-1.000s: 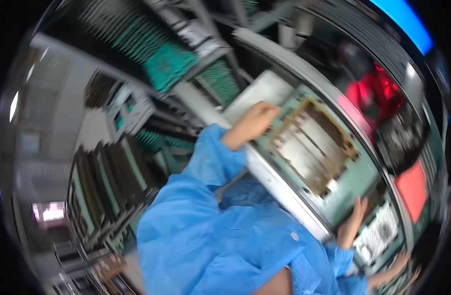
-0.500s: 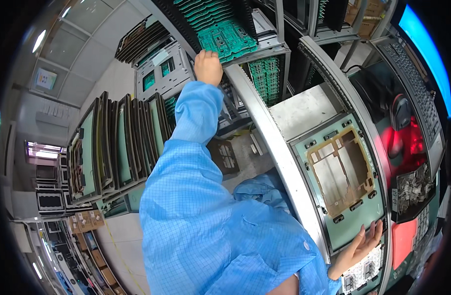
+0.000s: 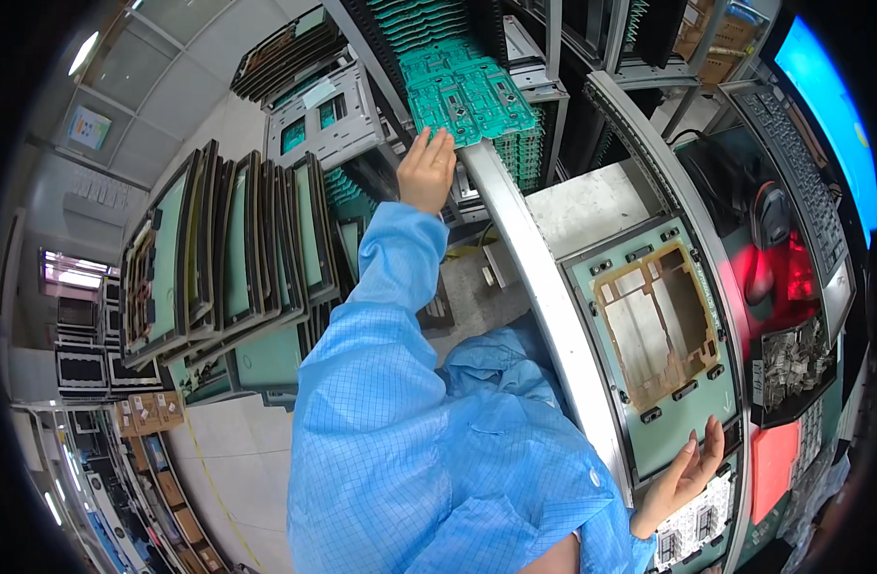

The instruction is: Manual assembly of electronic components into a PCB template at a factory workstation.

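Note:
My left hand [image 3: 427,170] reaches far forward and is closed on the near edge of a green circuit board panel [image 3: 469,100]. That panel sticks partly out of a black slotted rack [image 3: 362,24], where several more green boards [image 3: 414,17] lie stacked with gaps between them. Down at the right, my right hand [image 3: 685,478] is empty, its fingers apart and slightly curled. It hovers by the near end of a green fixture pallet [image 3: 682,435], which has a brown frame insert with large openings and small black clamps.
Dark-edged pallets [image 3: 237,249] stand upright in a row at the left. A metal rail [image 3: 543,297] runs along the conveyor's near side. To the right are a keyboard [image 3: 802,163], a handheld scanner [image 3: 771,215], a black tray of small metal parts [image 3: 792,368] and a red sheet [image 3: 773,469].
My left hand has drawn the circuit board panel toward me, farther out of the rack. My right hand has shifted slightly and stays open by the pallet. The whole view has moved a little.

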`<state>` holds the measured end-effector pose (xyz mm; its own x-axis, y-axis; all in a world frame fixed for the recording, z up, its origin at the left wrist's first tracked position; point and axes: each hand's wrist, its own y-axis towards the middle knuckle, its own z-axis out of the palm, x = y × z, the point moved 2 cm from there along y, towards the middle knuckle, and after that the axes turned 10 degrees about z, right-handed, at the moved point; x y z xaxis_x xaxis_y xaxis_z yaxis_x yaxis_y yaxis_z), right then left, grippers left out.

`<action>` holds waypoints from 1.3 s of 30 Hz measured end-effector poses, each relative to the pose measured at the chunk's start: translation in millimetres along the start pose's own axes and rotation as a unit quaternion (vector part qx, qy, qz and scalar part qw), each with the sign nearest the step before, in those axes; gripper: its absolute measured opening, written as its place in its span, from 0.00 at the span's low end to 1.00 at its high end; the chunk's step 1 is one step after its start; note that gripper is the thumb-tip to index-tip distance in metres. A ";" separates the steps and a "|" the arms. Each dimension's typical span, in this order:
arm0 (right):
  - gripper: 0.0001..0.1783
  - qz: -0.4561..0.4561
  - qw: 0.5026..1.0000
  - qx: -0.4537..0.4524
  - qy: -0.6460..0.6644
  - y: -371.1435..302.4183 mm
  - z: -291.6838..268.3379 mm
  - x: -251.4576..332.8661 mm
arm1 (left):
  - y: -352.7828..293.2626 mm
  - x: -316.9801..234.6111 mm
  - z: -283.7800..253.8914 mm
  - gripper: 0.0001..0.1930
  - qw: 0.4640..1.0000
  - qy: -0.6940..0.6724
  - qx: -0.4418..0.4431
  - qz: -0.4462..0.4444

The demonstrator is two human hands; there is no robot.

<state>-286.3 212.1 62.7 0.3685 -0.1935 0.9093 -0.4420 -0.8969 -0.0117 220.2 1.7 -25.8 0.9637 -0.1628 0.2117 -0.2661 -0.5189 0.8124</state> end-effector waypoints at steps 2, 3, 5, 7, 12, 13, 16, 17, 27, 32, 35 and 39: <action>0.23 -0.010 1.000 0.027 0.012 -3.0 1.2 -0.6 | 0.1 -17.6 -23.7 0.15 1.000 -0.006 -0.009 -0.005; 0.23 -0.008 1.000 0.027 0.011 -3.9 0.3 0.2 | 3.9 -28.1 -38.3 0.14 1.000 -0.015 -0.019 -0.005; 0.23 -0.038 0.998 0.045 0.014 -9.3 -1.5 3.2 | 29.9 -64.9 -77.8 0.14 0.997 -0.062 -0.045 0.002; 0.25 -0.067 0.995 0.063 0.037 -11.8 -1.1 9.1 | 52.9 -97.8 -133.8 0.14 0.992 -0.112 -0.051 0.022; 0.53 -0.284 0.954 0.089 0.037 15.4 22.3 57.8 | 112.7 -130.2 -215.4 0.15 0.927 -0.351 -0.097 0.090; 0.55 -0.331 0.942 0.058 -0.011 25.9 22.0 61.2 | 130.8 -135.7 -216.1 0.16 0.898 -0.417 -0.087 0.110; 0.36 -0.394 0.914 0.091 -0.043 36.9 9.0 74.9 | 186.2 -167.8 -204.1 0.19 0.792 -0.580 -0.014 0.190; 0.31 -0.425 0.888 0.160 -0.065 43.3 -3.6 72.9 | 202.3 -176.2 -199.4 0.14 0.800 -0.544 0.009 0.252; 0.20 -0.021 0.884 -0.013 0.467 8.8 52.5 -15.1 | 201.6 -310.0 -86.7 0.27 0.697 -0.698 0.141 -0.084; 0.27 0.013 0.929 -0.081 0.362 15.6 6.5 -8.1 | 237.5 -304.5 -59.6 0.27 0.790 -0.575 0.211 0.026; 0.25 0.038 0.922 -0.149 0.356 10.4 -34.3 -34.2 | 237.7 -321.6 -28.7 0.27 0.800 -0.551 0.202 0.128; 0.20 0.040 0.907 -0.170 0.384 4.3 -49.3 -62.0 | 224.1 -348.2 1.4 0.29 0.809 -0.490 0.196 0.257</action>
<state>-351.3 239.9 26.8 -0.2959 0.1983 0.9344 -0.7165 -0.6930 -0.0799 -175.1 -59.1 81.8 0.2930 -0.9300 -0.2218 -0.7987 -0.3656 0.4779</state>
